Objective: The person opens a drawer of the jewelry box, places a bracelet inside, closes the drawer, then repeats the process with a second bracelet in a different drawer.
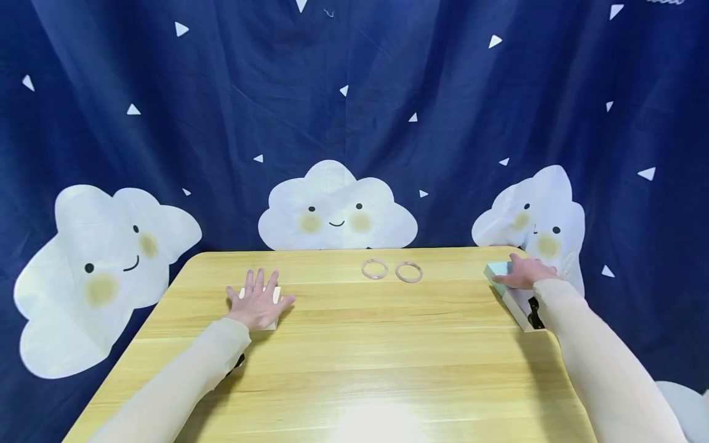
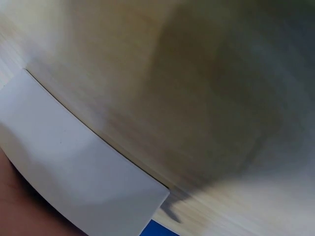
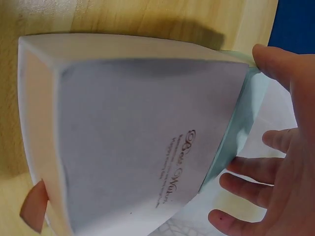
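My left hand [image 1: 258, 307], fingers spread wide, lies over a small white box [image 1: 277, 298] on the left of the table. The left wrist view shows this box's smooth white face [image 2: 83, 152], with part of the hand at the lower left. At the far right corner, my right hand [image 1: 526, 274] is at the mint-green end [image 1: 500, 269] of a white box [image 1: 519, 306]. Its thumb [image 3: 278, 64] touches the mint end's corner, while the other fingers spread loosely beside that end. The box's white face [image 3: 128, 128] bears printed script, and a brown tab [image 3: 34, 206] sticks out.
Two thin pinkish rings [image 1: 375, 278] lie side by side near the back edge of the wooden table [image 1: 354, 351]. Behind it hangs a dark blue curtain [image 1: 310, 92] with smiling white clouds. The right box sits by the table's right edge.
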A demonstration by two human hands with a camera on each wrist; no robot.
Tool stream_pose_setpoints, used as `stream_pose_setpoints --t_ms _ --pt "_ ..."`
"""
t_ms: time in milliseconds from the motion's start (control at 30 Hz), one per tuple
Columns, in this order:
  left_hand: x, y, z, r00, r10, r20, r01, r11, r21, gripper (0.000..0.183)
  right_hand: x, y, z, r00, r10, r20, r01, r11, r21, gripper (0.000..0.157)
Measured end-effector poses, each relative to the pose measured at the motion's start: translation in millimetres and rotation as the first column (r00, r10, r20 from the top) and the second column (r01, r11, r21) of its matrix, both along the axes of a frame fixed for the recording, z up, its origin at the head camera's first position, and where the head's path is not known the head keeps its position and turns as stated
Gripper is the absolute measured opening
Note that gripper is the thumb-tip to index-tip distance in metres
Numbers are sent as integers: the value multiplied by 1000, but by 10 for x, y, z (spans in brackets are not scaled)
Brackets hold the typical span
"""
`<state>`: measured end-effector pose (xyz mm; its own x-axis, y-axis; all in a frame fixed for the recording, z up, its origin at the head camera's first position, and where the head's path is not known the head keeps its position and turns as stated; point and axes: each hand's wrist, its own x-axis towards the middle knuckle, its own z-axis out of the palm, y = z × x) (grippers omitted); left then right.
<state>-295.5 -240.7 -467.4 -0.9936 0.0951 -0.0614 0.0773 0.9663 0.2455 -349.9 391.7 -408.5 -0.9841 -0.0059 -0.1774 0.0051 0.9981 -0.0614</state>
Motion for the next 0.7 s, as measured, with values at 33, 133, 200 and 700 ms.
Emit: stream_pose_setpoints --t_ms 33,133,200,700 --pt "3 3 0 1000 3 0 -3 1000 -3 91 6 -7 9 1000 -3 2 3 1000 0 103" --pt "21 14 27 1000 2 -2 -2 1000 2 90 21 -31 40 1000 -11 11 11 1000 0 104" --pt "34 20 40 1000 4 1 -4 1000 5 91 33 -47 59 999 -25 22 25 1000 -3 105" --pt "-11 6 -33 1000 14 -5 -14 1000 8 89 7 -94 49 994 -104 27 106 992 -75 93"
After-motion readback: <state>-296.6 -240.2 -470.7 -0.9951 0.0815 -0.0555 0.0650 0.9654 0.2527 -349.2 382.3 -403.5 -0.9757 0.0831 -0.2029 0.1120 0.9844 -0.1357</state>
